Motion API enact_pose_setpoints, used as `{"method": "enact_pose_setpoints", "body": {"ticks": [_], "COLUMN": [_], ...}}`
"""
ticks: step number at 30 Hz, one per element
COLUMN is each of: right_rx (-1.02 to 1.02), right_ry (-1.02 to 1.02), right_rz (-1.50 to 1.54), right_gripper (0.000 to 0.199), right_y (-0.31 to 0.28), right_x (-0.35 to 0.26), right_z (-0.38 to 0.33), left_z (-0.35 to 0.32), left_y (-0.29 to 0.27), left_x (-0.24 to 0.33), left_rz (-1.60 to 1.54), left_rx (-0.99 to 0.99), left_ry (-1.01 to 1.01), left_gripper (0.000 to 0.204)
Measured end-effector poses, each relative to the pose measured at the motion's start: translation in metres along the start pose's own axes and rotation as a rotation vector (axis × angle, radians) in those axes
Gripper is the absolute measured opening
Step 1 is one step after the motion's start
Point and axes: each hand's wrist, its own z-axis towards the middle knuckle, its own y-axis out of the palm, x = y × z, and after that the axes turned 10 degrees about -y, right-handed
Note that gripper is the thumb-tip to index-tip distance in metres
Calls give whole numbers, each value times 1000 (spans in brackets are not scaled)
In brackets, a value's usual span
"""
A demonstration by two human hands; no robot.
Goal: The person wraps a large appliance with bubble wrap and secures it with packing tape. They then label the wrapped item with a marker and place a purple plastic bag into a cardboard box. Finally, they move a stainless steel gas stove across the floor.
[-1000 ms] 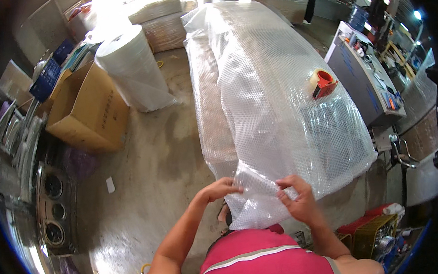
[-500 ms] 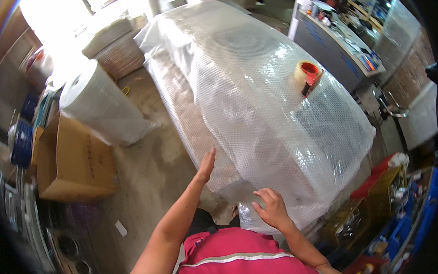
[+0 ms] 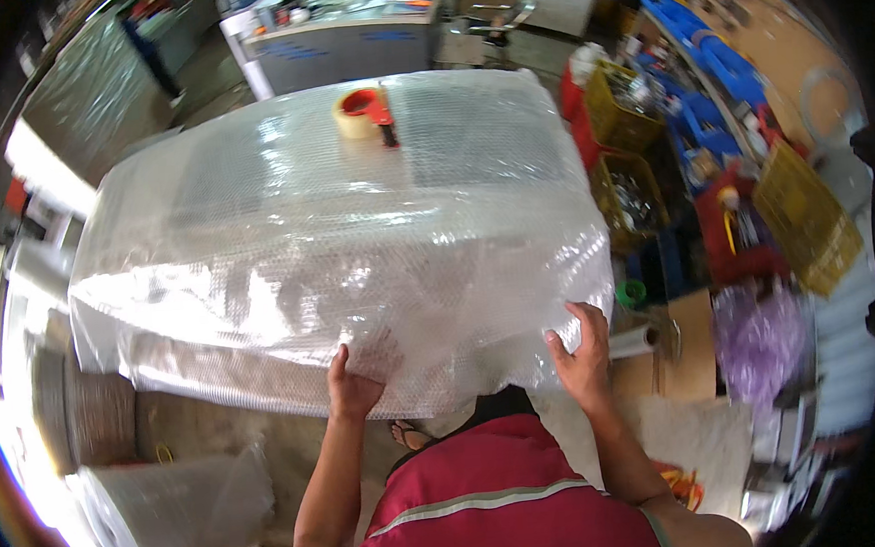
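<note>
A large flat bundle in clear bubble wrap [image 3: 374, 217] lies in front of me, its loose near edge hanging toward my body. At that edge is my left hand [image 3: 354, 387], thumb raised on the near side and fingers behind the film, where they show only dimly; it appears to grip the wrap. By the near right corner, my right hand [image 3: 585, 357] has thumb and forefinger spread apart against the film, holding nothing I can see. A tape dispenser [image 3: 385, 118] with a red frame and a roll of tape rests on top of the bundle, toward its far side.
A grey workbench [image 3: 344, 51] with clutter stands beyond the bundle. Yellow crates [image 3: 620, 112] and blue bins [image 3: 710, 61] line the right, with a cardboard box [image 3: 688, 348] and purple plastic [image 3: 757, 339] nearer. A big roll of wrap [image 3: 187, 514] lies at lower left.
My view has swung right, so the bundle now lies crosswise before me. My hands have moved farther apart along its near edge, and the left hand's fingers have gone behind the film.
</note>
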Motion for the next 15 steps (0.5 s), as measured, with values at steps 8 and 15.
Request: {"method": "enact_pose_setpoints", "body": {"ticks": [8,15], "right_rx": [60,424], "right_ry": [-41,230], "right_rz": [-135,-167], "right_gripper": [127,67], "right_y": [52,13], "right_x": [-105,-80], "right_z": [-46,44], "left_z": [-19,-30], "left_y": [194,260], "left_x": [111,112], "left_rz": [114,1872], "left_rx": [-691,-286], "left_ry": [109,1230], "left_gripper": [69,72]}}
